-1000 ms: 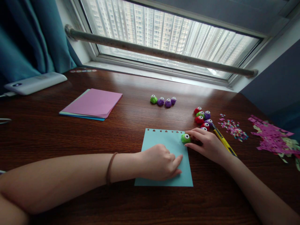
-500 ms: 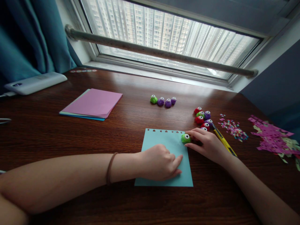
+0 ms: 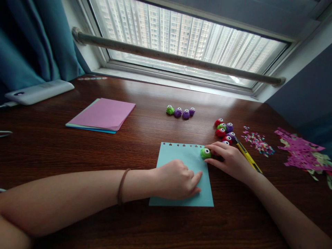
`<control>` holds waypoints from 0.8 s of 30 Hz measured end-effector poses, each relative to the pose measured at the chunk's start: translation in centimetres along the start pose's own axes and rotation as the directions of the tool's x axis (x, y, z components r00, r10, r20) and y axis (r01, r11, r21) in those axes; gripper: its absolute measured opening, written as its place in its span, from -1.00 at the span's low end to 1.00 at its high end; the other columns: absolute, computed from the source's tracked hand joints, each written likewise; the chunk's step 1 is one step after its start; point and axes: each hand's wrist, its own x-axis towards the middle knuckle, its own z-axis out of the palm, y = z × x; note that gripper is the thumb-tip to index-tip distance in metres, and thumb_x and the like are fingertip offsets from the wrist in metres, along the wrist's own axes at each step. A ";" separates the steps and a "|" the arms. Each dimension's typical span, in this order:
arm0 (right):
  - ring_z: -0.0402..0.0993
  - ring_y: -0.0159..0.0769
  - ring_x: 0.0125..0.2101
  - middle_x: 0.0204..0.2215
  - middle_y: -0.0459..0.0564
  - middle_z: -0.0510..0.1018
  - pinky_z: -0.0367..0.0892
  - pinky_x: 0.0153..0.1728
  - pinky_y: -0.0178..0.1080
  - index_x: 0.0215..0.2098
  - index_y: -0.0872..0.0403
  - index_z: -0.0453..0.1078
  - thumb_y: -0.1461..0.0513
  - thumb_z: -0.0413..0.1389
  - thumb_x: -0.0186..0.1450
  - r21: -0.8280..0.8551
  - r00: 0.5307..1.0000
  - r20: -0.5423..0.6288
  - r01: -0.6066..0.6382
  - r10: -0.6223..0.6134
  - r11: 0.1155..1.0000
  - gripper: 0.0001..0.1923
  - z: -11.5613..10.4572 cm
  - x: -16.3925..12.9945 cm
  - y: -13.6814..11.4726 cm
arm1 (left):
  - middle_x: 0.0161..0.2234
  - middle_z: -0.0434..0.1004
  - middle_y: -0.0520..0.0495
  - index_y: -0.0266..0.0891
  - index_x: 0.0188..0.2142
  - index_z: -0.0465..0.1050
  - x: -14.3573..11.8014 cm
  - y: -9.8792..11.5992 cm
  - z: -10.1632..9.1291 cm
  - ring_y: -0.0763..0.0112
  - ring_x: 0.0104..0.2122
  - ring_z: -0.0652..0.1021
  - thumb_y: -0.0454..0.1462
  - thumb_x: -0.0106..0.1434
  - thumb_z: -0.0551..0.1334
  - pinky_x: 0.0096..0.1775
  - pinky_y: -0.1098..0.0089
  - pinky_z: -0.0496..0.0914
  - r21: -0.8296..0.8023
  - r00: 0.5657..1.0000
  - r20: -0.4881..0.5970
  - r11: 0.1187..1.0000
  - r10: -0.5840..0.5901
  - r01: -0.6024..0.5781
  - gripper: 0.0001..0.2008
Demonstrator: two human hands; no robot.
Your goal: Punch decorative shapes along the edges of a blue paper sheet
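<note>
Nothing had moved since the earlier frames: the left hand (image 3: 178, 180) lay with fingers loosely curled, pressing the blue sheet (image 3: 178, 155) flat on the table (image 3: 145, 131), gripping nothing. Right hand (image 3: 229, 159) had its fingertips closed on the green punch (image 3: 205, 153), which sat at the sheet's top right corner, at the end of the row of cut-outs along the top edge. Just beyond lay a cluster of punches (image 3: 224, 130) and a yellow knife (image 3: 247, 157), while bare wood stretched left of the sheet towards the pink paper stack (image 3: 103, 114).
</note>
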 end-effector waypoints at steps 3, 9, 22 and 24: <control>0.42 -0.23 -0.25 -0.21 0.02 0.47 0.37 -0.23 -0.21 -0.07 0.05 0.33 0.17 0.13 0.25 0.001 1.000 -0.006 0.007 -0.007 1.000 -0.71 0.0 0.0 0.1 | -0.53 0.48 -0.03 -0.42 -0.04 0.31 0.0 0.0 0.0 0.31 -0.61 0.49 -0.14 0.32 0.02 -0.62 0.29 0.30 0.001 1.000 -0.007 1.000 -0.001 0.001 -0.62; 0.43 -0.23 -0.25 -0.22 0.02 0.47 0.38 -0.23 -0.20 -0.07 0.04 0.33 0.17 0.13 0.25 -0.002 1.000 -0.012 0.011 -0.011 1.000 -0.71 0.1 0.0 0.1 | -0.53 0.49 -0.04 -0.42 -0.04 0.31 -0.1 0.0 0.0 0.30 -0.61 0.49 -0.14 0.32 0.02 -0.62 0.29 0.30 -0.003 1.000 0.000 1.000 0.004 -0.004 -0.61; 0.44 -0.22 -0.25 -0.22 0.02 0.48 0.39 -0.23 -0.21 -0.07 0.04 0.34 0.16 0.13 0.24 -0.010 1.000 -0.021 0.015 -0.015 1.000 -0.71 0.1 0.0 0.1 | -0.55 0.46 -0.03 -0.43 -0.06 0.31 0.0 -0.1 0.0 0.29 -0.62 0.48 -0.14 0.31 0.02 -0.63 0.30 0.29 -0.005 1.000 -0.011 1.000 0.001 -0.001 -0.62; 0.44 -0.23 -0.25 -0.22 0.02 0.48 0.39 -0.23 -0.21 -0.07 0.04 0.34 0.17 0.13 0.24 -0.009 1.000 -0.019 0.014 -0.014 1.000 -0.71 0.1 0.0 0.1 | -0.54 0.47 -0.03 -0.42 -0.05 0.31 0.1 -0.1 -0.1 0.30 -0.62 0.48 -0.14 0.31 0.02 -0.63 0.31 0.29 0.000 1.000 -0.007 1.000 0.001 -0.001 -0.62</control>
